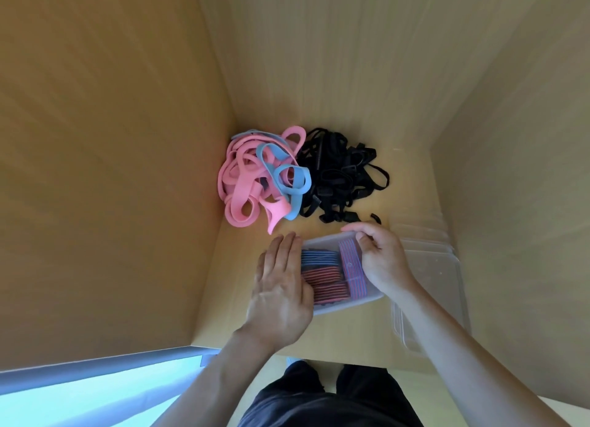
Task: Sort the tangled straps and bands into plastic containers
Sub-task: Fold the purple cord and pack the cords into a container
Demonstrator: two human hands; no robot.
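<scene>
A clear plastic container lies on the floor of a large cardboard box, filled with red-and-blue striped bands. My left hand lies flat against its left side, fingers straight. My right hand grips the container's far right rim, thumb over a striped band. Beyond the container lies a tangle of pink and light blue bands, and right beside it a heap of black straps with buckles.
A stack of clear plastic containers stands at the right against the box wall. Tall cardboard walls close in on all sides. My dark-clothed legs show at the bottom, with a pale blue surface outside the box.
</scene>
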